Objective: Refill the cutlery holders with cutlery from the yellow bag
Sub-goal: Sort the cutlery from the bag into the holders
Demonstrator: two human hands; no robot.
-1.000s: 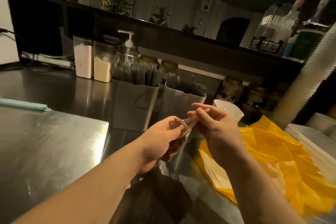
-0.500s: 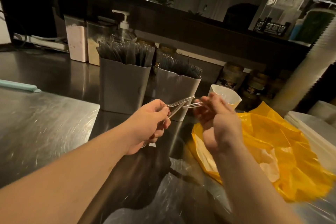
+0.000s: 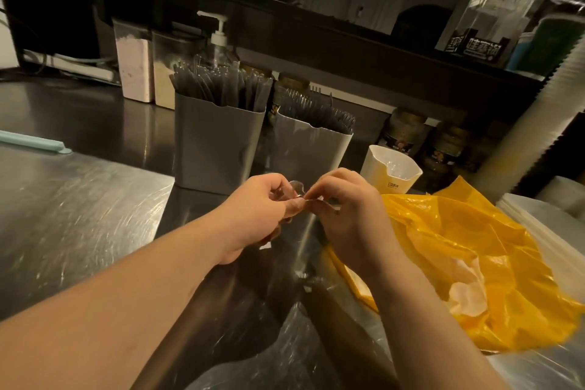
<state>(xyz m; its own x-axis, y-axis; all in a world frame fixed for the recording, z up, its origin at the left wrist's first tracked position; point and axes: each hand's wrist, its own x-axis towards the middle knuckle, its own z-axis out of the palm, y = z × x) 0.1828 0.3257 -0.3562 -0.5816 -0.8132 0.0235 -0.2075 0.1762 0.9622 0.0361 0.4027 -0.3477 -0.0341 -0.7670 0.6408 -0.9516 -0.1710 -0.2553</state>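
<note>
Clear plastic cutlery (image 3: 296,187) sits pinched by left hand (image 3: 259,212) and right hand (image 3: 348,212) together, near two grey holders (image 3: 215,142) that already look well stocked; yellow bag (image 3: 481,256) lies open alongside, remainder unclear.

Single head-worn wide-angle view, looking forward and down along the person's own forearms.

The camera sits close above the steel bench (image 3: 79,199). The left hand (image 3: 253,218) and right hand (image 3: 348,218) meet at mid-frame, pinching clear cutlery (image 3: 296,187). The grey cutlery holders (image 3: 218,142) stand just beyond, the yellow bag (image 3: 474,247) lies lower right, and a dark shelf (image 3: 348,51) crosses the top.
</note>
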